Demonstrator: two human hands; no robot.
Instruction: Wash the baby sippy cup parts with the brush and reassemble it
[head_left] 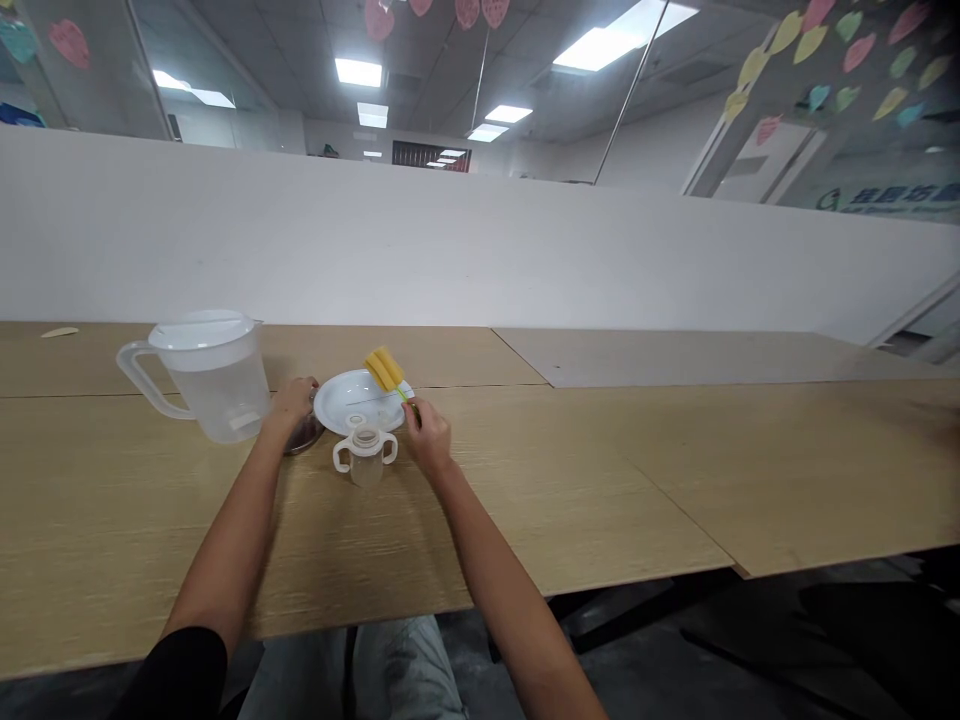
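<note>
In my right hand (429, 437) is the thin green handle of a bottle brush, and its yellow sponge head (384, 369) is over the far right part of a white plate (337, 402). My left hand (294, 402) is closed at the side of a dark, see-through bowl (306, 434), left of the plate; the hand and forearm hide part of it. A clear baby cup (367, 468) with a white collar and two white handles stands upright in front of the plate, between my hands. Its mouth is uncovered.
A large clear pitcher (225, 385) with a white lid stands to the left, close to my left forearm. A small pale flat piece (60, 332) lies at the far left. Behind the wooden table (562, 480) runs a low white wall (450, 250) with glass above.
</note>
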